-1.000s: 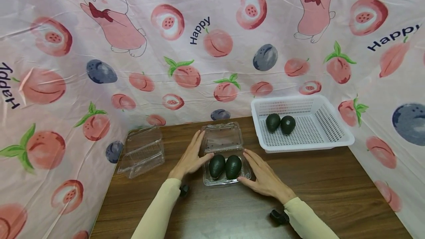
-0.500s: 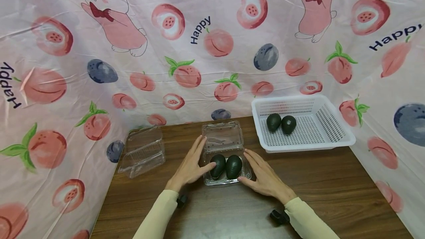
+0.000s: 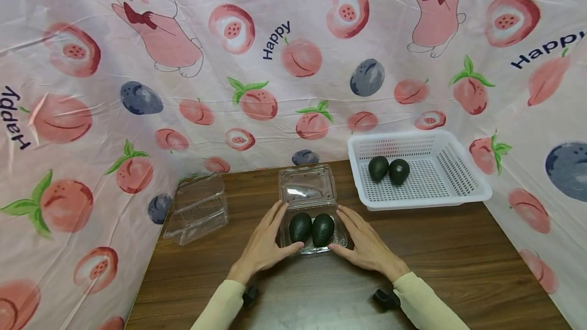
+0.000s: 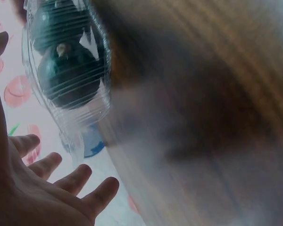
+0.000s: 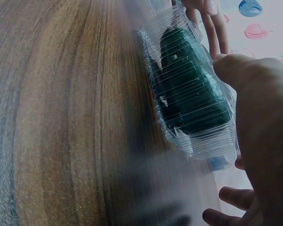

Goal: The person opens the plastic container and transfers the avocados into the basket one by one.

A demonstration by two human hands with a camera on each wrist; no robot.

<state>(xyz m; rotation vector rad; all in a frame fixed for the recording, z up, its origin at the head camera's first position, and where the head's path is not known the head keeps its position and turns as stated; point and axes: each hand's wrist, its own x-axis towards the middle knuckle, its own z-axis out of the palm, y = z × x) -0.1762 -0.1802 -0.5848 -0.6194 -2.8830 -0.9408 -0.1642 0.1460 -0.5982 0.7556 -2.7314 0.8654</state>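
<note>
Two dark green avocados lie side by side in the base of a clear plastic clamshell box. Its hinged lid is folded back, away from the person. On the box's left side is the left hand, fingers extended and thumb towards the front edge. The left wrist view shows a gap between those fingers and the ribbed wall. The right hand stays along the right side with long, straight fingers. In the right wrist view its thumb lies at the rim; firm contact is hard to judge.
A white perforated basket with two more avocados stands at the back right. Another clear clamshell sits open at the back left. Fruit-printed cloth hangs around the brown wooden table.
The left hand has drawn back towards the person, from beside the lid to beside the base. Its thumb has moved from over the left avocado to the front edge. The right hand stays put.
</note>
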